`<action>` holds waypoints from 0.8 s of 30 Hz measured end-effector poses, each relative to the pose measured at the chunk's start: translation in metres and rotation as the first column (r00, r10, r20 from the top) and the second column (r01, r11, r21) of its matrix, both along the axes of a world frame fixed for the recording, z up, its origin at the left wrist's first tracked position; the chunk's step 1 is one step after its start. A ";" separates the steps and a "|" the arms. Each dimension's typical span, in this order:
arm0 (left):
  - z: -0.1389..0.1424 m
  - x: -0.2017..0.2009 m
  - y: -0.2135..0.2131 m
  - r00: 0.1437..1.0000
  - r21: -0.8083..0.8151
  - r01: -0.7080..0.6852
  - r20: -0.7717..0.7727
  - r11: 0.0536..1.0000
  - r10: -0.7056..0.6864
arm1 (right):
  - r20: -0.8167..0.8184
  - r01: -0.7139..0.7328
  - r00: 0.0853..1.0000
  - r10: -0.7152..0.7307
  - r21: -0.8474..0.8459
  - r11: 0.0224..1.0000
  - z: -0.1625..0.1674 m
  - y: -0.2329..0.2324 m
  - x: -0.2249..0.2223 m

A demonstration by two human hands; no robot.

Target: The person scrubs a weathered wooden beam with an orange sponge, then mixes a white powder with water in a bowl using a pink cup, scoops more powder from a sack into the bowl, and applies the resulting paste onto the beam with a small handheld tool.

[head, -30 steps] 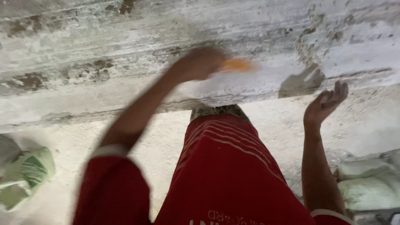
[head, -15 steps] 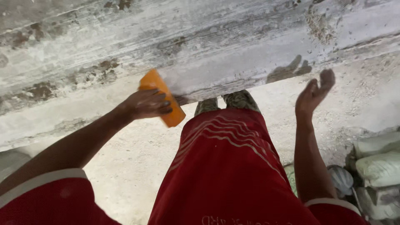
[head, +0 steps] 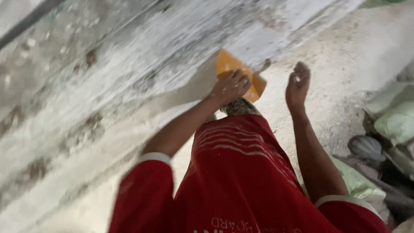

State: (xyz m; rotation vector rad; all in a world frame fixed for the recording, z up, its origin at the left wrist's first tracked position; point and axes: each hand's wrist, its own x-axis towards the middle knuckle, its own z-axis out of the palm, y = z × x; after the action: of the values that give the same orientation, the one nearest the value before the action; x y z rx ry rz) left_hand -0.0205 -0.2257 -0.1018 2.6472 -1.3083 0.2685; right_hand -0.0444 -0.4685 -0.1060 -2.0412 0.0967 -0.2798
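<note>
One orange trowel [head: 239, 74], flat and roughly rectangular, only one in view. Two hands, both the person's own. One grey plastered wall [head: 129, 77] fills the upper left, streaked white with darker bare patches. Sandy floor [head: 336, 56] runs along the wall's foot to the upper right. Several sacks [head: 394, 116] piled at the right edge, pale green and whitish, at least three but the pile is blurred so exact count unclear; one more greenish sack [head: 355, 179] lies lower, just beside the right arm. A dark rounded thing sits among them, too blurred to name.

Red shirt [head: 241, 181] with white stripes and white-edged sleeves fills the lower middle and hides the floor under the person. One foot in a patterned shoe [head: 239, 108] shows just under the left hand.

Left hand [head: 228, 88]: fingers curled tight over the trowel, clamped on its near edge, knuckles toward the camera. Trowel lies flat against the base of the wall, where wall meets floor, partly covered by the fingers.

Right hand [head: 297, 84]: holds nothing, touches nothing, raised over the floor just right of the trowel, fingers loosely bent and apart, palm turned toward the wall. Clear gap between it and the trowel.
</note>
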 end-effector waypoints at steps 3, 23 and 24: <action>0.016 0.025 -0.042 0.998 -0.046 0.010 0.056 0.999 -0.008 | 0.005 0.020 1.000 -0.020 0.066 0.998 0.006 -0.024 -0.003; -0.005 0.182 -0.261 0.998 0.085 -0.043 -0.037 0.995 0.046 | -0.214 0.101 0.977 -0.025 0.350 0.931 -0.046 -0.233 0.105; -0.001 0.202 -0.293 0.994 0.033 -0.078 -0.079 0.996 0.081 | -0.229 0.093 0.973 -0.019 0.317 0.944 -0.044 -0.249 0.121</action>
State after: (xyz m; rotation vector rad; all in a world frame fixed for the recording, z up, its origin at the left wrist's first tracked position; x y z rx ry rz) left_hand 0.1817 -0.5187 -0.1028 2.7085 -1.1939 0.1525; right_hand 0.0770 -0.7172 -0.1502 -1.7342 0.3214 -0.0613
